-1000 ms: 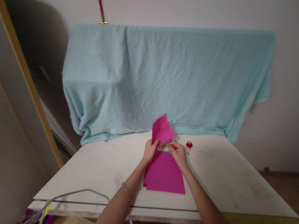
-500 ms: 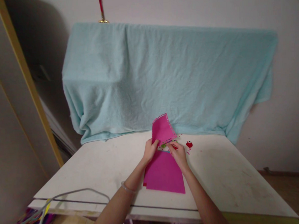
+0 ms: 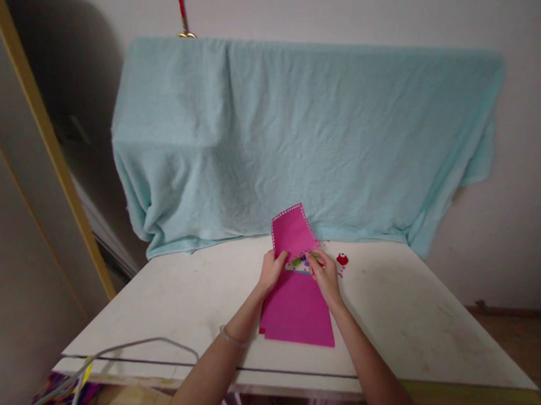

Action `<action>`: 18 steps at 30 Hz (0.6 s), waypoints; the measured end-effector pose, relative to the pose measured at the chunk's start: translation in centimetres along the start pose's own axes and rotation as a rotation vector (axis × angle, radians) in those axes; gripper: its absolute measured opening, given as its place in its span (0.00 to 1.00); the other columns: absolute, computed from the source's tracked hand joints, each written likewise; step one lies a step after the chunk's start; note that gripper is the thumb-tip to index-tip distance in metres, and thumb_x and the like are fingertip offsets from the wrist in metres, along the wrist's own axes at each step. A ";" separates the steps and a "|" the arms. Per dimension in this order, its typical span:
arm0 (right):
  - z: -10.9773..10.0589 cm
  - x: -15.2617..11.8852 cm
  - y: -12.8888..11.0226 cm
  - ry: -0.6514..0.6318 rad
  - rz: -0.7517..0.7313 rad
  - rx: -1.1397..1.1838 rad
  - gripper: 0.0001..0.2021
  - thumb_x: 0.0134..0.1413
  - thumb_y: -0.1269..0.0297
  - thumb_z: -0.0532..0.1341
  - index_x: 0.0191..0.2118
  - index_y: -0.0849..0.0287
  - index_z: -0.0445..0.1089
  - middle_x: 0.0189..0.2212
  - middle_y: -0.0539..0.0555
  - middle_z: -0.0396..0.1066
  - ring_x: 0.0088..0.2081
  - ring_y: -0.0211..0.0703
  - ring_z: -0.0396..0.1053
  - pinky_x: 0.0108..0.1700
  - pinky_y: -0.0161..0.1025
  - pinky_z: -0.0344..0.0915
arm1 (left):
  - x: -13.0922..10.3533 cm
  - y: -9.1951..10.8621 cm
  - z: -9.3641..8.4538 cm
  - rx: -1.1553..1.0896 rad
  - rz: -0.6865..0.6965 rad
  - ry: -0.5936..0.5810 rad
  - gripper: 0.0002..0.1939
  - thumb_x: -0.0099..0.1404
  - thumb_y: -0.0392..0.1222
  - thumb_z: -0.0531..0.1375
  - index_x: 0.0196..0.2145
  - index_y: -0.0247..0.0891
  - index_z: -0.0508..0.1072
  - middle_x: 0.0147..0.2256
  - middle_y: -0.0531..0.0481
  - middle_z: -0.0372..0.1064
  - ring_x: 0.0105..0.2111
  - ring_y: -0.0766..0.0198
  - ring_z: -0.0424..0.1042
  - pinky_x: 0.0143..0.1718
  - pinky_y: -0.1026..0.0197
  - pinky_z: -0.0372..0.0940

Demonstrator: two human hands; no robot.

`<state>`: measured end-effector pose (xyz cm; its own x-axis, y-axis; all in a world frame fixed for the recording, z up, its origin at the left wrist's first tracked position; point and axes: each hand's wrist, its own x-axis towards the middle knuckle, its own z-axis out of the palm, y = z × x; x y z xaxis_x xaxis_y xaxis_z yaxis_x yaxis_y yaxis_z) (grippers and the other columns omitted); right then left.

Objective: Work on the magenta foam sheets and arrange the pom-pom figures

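Your left hand (image 3: pixel 271 271) pinches the pink perforated-edged sheet (image 3: pixel 291 230) at lower left. Your right hand (image 3: pixel 323 274), grip unclear, is by its lower-right corner.

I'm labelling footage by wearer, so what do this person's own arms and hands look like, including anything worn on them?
No sleeves or gloves show on either arm. The left hand is ungloved, and a thin, pale, rounded bracelet circles the left forearm. The right hand and right forearm show no jewellery. Finer details are too small to tell.
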<state>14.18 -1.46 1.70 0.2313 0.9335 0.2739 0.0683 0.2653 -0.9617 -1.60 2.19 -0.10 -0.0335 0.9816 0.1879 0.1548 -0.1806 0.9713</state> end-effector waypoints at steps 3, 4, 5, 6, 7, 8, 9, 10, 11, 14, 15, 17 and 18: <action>0.1 -0.1 -0.2 -0.012 -0.006 0.004 0.20 0.48 0.46 0.63 0.35 0.60 0.72 0.17 0.48 0.64 0.18 0.37 0.58 0.19 0.33 0.51 | -0.1 0.0 0.0 -0.036 0.008 -0.023 0.15 0.58 0.50 0.54 0.22 0.35 0.65 0.19 0.55 0.58 0.22 0.69 0.56 0.23 0.67 0.50; 0.1 -0.2 -0.2 -0.024 -0.011 0.003 0.20 0.48 0.46 0.63 0.34 0.60 0.71 0.17 0.49 0.65 0.18 0.37 0.58 0.19 0.33 0.51 | -0.1 0.0 0.0 -0.044 0.007 -0.029 0.15 0.58 0.49 0.54 0.22 0.35 0.65 0.19 0.55 0.58 0.22 0.69 0.56 0.23 0.67 0.50; 0.1 -0.2 -0.3 -0.037 -0.017 0.000 0.20 0.48 0.46 0.64 0.33 0.60 0.71 0.17 0.49 0.65 0.19 0.37 0.59 0.19 0.33 0.51 | -0.2 0.0 0.0 -0.050 0.005 -0.033 0.15 0.58 0.49 0.54 0.22 0.35 0.65 0.19 0.55 0.58 0.22 0.69 0.56 0.23 0.67 0.51; 0.2 -0.2 -0.4 -0.049 -0.024 -0.006 0.20 0.48 0.46 0.64 0.33 0.60 0.71 0.18 0.49 0.66 0.19 0.38 0.60 0.19 0.33 0.52 | -0.2 0.0 0.0 -0.055 0.006 -0.033 0.15 0.58 0.49 0.54 0.22 0.35 0.65 0.19 0.55 0.58 0.22 0.69 0.56 0.24 0.67 0.51; 0.2 -0.3 -0.4 -0.059 -0.032 -0.012 0.20 0.48 0.45 0.64 0.33 0.60 0.71 0.18 0.50 0.66 0.20 0.38 0.60 0.20 0.33 0.52 | -0.2 0.0 0.1 -0.058 0.006 -0.031 0.15 0.58 0.49 0.54 0.22 0.35 0.65 0.20 0.55 0.58 0.22 0.69 0.56 0.24 0.67 0.51; 0.2 -0.3 -0.4 -0.066 -0.039 -0.020 0.20 0.48 0.45 0.64 0.33 0.60 0.71 0.18 0.50 0.67 0.20 0.39 0.61 0.20 0.33 0.53 | -0.2 0.1 0.1 -0.060 0.004 -0.026 0.15 0.58 0.49 0.54 0.22 0.35 0.66 0.20 0.55 0.59 0.22 0.69 0.56 0.24 0.67 0.51; 0.2 -0.3 -0.4 -0.068 -0.047 -0.027 0.20 0.48 0.45 0.64 0.33 0.60 0.72 0.19 0.51 0.67 0.21 0.39 0.62 0.21 0.33 0.54 | -0.2 0.1 0.1 -0.063 0.000 -0.022 0.15 0.57 0.49 0.54 0.22 0.35 0.66 0.20 0.55 0.59 0.22 0.69 0.56 0.24 0.66 0.50; 0.3 -0.3 -0.4 -0.068 -0.056 -0.035 0.20 0.48 0.45 0.63 0.33 0.61 0.72 0.20 0.51 0.68 0.22 0.40 0.63 0.21 0.33 0.55 | -0.2 0.1 0.1 -0.066 -0.004 -0.018 0.15 0.57 0.49 0.54 0.22 0.35 0.66 0.20 0.55 0.59 0.22 0.69 0.56 0.24 0.66 0.50; 0.3 -0.3 -0.3 -0.067 -0.065 -0.044 0.21 0.48 0.45 0.63 0.32 0.61 0.72 0.21 0.52 0.69 0.23 0.40 0.64 0.22 0.33 0.56 | -0.2 0.1 0.1 -0.070 -0.008 -0.016 0.15 0.57 0.49 0.54 0.22 0.35 0.66 0.20 0.55 0.60 0.22 0.69 0.56 0.23 0.66 0.50; 0.4 -0.1 0.0 -0.071 -0.094 -0.075 0.20 0.49 0.46 0.63 0.31 0.61 0.71 0.23 0.53 0.70 0.25 0.41 0.66 0.25 0.34 0.59 | -0.2 0.2 0.1 -0.084 -0.010 -0.019 0.15 0.57 0.50 0.55 0.22 0.34 0.67 0.19 0.54 0.60 0.22 0.69 0.56 0.23 0.66 0.51; 0.4 0.0 0.1 -0.075 -0.102 -0.083 0.20 0.49 0.46 0.63 0.31 0.61 0.71 0.24 0.53 0.71 0.26 0.41 0.66 0.25 0.34 0.59 | -0.3 0.3 0.1 -0.087 -0.011 -0.021 0.15 0.56 0.50 0.55 0.22 0.34 0.67 0.19 0.55 0.60 0.21 0.69 0.56 0.23 0.66 0.51; 0.4 0.1 0.4 -0.076 -0.113 -0.091 0.19 0.49 0.47 0.64 0.31 0.61 0.71 0.24 0.53 0.71 0.26 0.42 0.66 0.26 0.34 0.59 | -0.3 0.3 0.0 -0.086 -0.017 -0.024 0.15 0.56 0.50 0.55 0.22 0.35 0.66 0.19 0.55 0.59 0.21 0.69 0.56 0.23 0.66 0.50; 0.4 0.1 0.5 -0.073 -0.116 -0.095 0.19 0.49 0.47 0.64 0.31 0.61 0.70 0.25 0.53 0.71 0.26 0.42 0.66 0.26 0.34 0.60 | -0.3 0.4 0.0 -0.082 -0.021 -0.024 0.15 0.57 0.50 0.55 0.22 0.35 0.66 0.19 0.55 0.59 0.21 0.69 0.56 0.23 0.66 0.50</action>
<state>13.83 -1.11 1.27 0.1461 0.9140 0.3786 0.1825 0.3512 -0.9183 -1.51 1.84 0.21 -0.0119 0.9863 0.1645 0.0728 -0.1632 0.9839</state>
